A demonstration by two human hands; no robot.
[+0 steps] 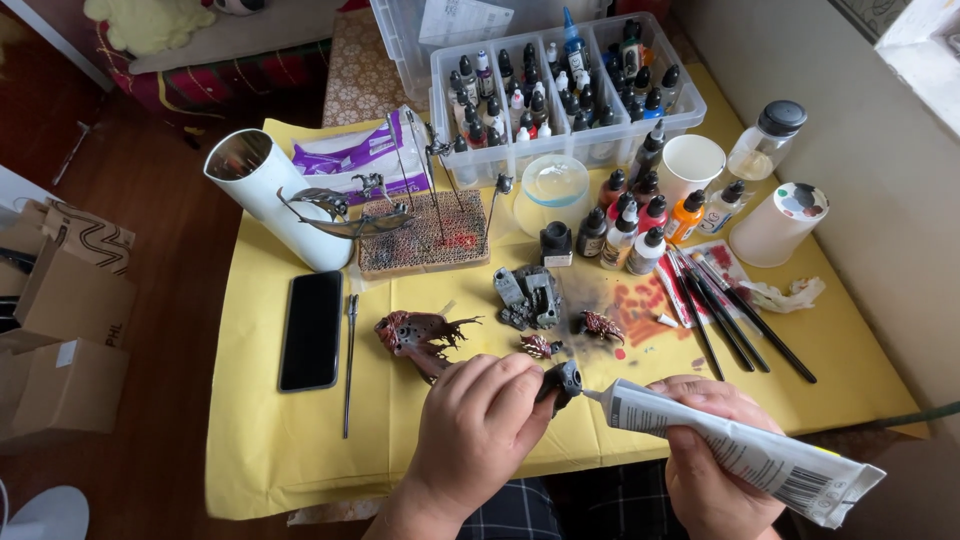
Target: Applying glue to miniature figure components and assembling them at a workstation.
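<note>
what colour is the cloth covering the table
Yellow: the table cloth is plain yellow with paint smudges near the middle, seen in the head view.

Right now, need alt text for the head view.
The left hand holds a small dark miniature part against the nozzle of a white tube gripped by the right hand, over a yellow table crowded with paint bottles and brushes.

Soft, even daylight is brightening the yellow cloth-covered tabletop, casting only faint shadows. Focus is staying sharp throughout. Wide-lens distortion is bending the tabletop's edges.
</note>
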